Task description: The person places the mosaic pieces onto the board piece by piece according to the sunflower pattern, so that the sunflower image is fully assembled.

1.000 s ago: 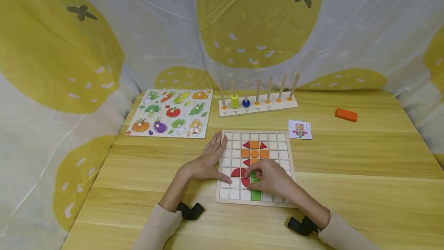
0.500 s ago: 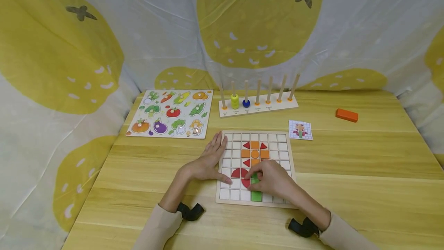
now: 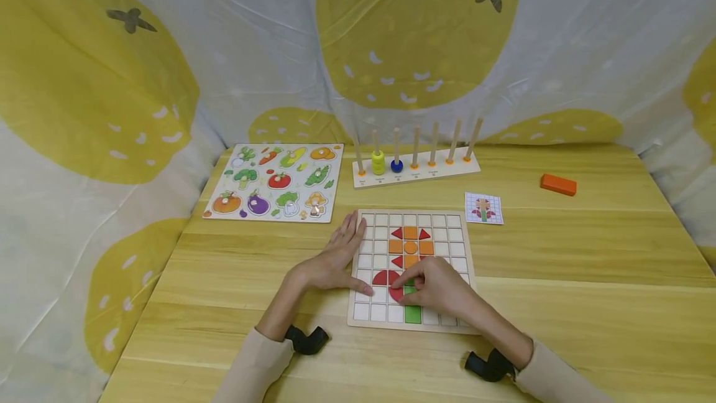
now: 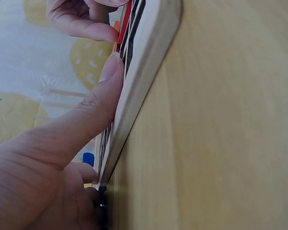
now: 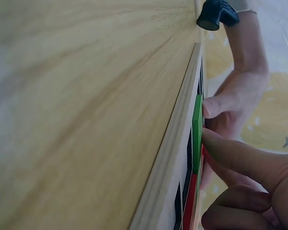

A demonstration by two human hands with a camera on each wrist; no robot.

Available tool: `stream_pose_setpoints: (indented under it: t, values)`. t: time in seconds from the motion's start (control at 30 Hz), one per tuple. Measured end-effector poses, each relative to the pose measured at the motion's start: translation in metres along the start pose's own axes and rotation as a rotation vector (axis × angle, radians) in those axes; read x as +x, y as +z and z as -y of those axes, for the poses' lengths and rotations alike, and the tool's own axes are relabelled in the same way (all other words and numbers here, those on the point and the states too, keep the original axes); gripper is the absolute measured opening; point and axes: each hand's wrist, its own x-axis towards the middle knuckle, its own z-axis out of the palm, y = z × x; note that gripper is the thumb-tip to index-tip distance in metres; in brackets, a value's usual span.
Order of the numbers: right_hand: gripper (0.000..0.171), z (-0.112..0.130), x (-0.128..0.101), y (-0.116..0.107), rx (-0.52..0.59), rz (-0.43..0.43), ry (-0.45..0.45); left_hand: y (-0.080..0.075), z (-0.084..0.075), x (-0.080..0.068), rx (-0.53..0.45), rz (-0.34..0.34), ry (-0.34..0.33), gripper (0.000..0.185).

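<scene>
- Now my right hand (image 3: 439,288) has the fingers curled, and the fingertips (image 3: 404,283) pinch a red piece (image 3: 396,294) on the grid board (image 3: 412,269), just left of the green stem (image 3: 412,314).
- My left hand (image 3: 334,260) lies flat with straight fingers against the left edge of the board; the thumb (image 4: 93,103) presses on the rim and holds nothing.
- The red piece sits low in the middle of the board, touching the green piece, under a red half-round (image 3: 386,278) and the orange and red flower (image 3: 411,246).
- I judge the step is seating this red piece in its square as a leaf. Next it needs a small turn and a push down until it is level.
- The pattern card (image 3: 483,208) lies near the far right corner of the board, for checking.
</scene>
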Motion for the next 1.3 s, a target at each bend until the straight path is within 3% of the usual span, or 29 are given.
stream_pose_setpoints:
  t: [0.17,0.37,0.6,0.8,0.93,1.3]
  values:
    - [0.013,-0.002,0.000,-0.006,0.027,-0.011,0.042,0.000,0.000,0.003,0.003,0.004,0.000,0.136]
    - [0.012,-0.006,-0.003,-0.037,0.097,-0.060,0.082,0.000,0.001,0.005,-0.003,0.007,0.011,0.137]
    - [0.015,-0.013,-0.009,-0.071,0.060,-0.180,0.086,0.003,0.003,0.005,-0.016,0.009,0.009,0.137]
    - [0.015,-0.015,-0.012,-0.086,0.021,-0.230,0.083,0.002,0.004,0.005,-0.018,0.003,0.008,0.138]
    - [0.016,-0.017,-0.012,-0.091,0.000,-0.220,0.082,0.003,0.005,0.004,-0.015,-0.007,0.009,0.137]
    - [0.023,-0.023,-0.010,-0.094,0.035,-0.067,0.046,0.005,0.003,0.003,-0.014,-0.007,0.003,0.137]
